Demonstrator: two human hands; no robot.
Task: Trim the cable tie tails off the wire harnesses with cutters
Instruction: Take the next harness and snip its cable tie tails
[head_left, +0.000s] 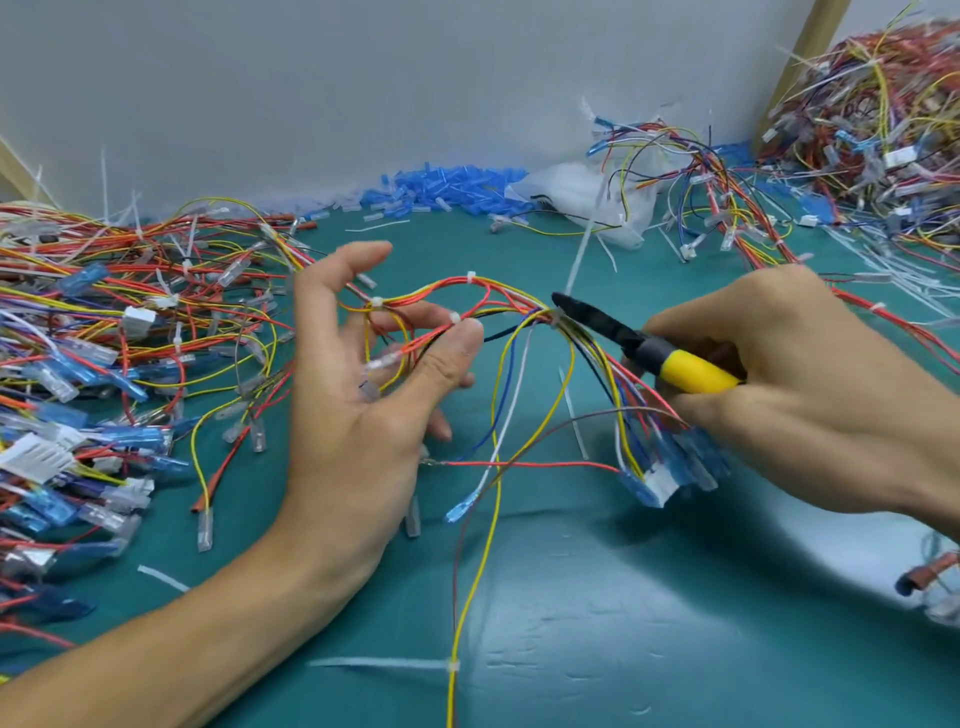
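While the left hand (363, 395) pinches the wire harness (493, 287) between thumb and a bent finger, index finger raised clear, the right hand (810, 374) has its fingers (737, 415) clamped round the yellow handle of the cutters (623, 335). The harness arches just above the tabletop (597, 597) between the two hands. The black nose of the cutters sits at the foot of a white cable tie tail (582, 249) that stands up from the bundle. Whether the blades have closed on it cannot be told. Loose wires and a bunch of blue connectors (670, 467) hang from the harness down onto the surface.

The tabletop is covered in a teal mat, slightly wrinkled, with pale glare across its near right part. A cut white strip (161, 578) lies on it near the left forearm. A big heap of harnesses (104, 338) in red, yellow and blue spreads over the left side. A taller tangled heap (883, 130) fills the far right corner, beside a slanted wooden post (800, 67). Along the back edge lie a drift of small blue sleeves (441, 189) and a clear plastic bag (582, 192). A plain grey wall (363, 78) rises straight from the tabletop behind them.
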